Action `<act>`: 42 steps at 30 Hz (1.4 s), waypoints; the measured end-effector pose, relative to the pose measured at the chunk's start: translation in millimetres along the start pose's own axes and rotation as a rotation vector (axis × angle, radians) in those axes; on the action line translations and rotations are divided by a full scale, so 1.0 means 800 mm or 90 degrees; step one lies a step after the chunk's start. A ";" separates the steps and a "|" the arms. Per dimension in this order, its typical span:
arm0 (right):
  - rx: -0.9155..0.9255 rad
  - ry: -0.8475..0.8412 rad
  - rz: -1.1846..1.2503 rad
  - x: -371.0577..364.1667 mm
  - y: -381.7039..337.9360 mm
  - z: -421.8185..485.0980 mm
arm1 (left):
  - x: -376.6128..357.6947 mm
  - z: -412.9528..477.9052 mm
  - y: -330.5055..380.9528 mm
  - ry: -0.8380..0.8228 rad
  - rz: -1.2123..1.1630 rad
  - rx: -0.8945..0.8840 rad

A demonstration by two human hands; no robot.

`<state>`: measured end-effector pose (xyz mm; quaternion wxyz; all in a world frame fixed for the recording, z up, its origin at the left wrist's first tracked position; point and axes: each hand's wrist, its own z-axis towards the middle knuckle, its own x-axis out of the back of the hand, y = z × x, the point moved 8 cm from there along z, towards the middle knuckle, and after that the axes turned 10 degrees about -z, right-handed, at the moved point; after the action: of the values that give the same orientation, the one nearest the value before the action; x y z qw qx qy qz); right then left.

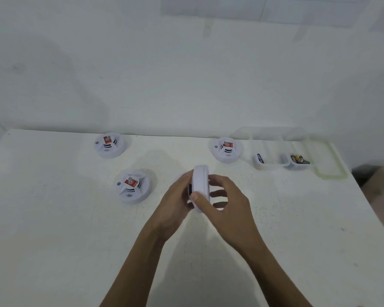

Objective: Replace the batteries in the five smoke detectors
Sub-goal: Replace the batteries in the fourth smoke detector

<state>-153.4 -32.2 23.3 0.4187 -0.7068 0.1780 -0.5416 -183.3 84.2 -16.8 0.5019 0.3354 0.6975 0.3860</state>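
Note:
Both hands hold one white smoke detector on edge above the middle of the white table. My left hand grips its left face. My right hand curls round its rim, thumb on the near edge. Three other detectors with red stickers lie flat on the table: one at the back left, one nearer on the left, one at the back right. A clear divided tray at the back right holds a blue-labelled battery and several batteries in another compartment.
The tray's clear lid with a greenish rim lies beside it, near the table's right edge. A white wall rises directly behind the table. The floor shows dark past the right edge.

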 end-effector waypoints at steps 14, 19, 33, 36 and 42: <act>-0.198 -0.101 0.434 -0.002 0.067 0.003 | 0.014 -0.024 0.040 -0.001 0.134 -0.048; -0.170 -0.081 0.437 0.001 0.072 0.000 | 0.015 -0.027 0.040 0.000 0.145 -0.044; -0.153 -0.080 0.446 0.003 0.065 -0.008 | 0.012 -0.028 0.040 0.001 0.151 -0.038; -0.143 -0.079 0.444 0.003 0.064 -0.008 | 0.013 -0.028 0.040 0.005 0.158 -0.039; -0.141 -0.084 0.452 0.002 0.066 -0.008 | 0.014 -0.027 0.038 0.006 0.162 -0.038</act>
<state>-148.3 -66.5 -16.8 0.5119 -0.6755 0.4420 -0.2939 -204.8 104.2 9.3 0.4551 0.4042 0.6403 0.4685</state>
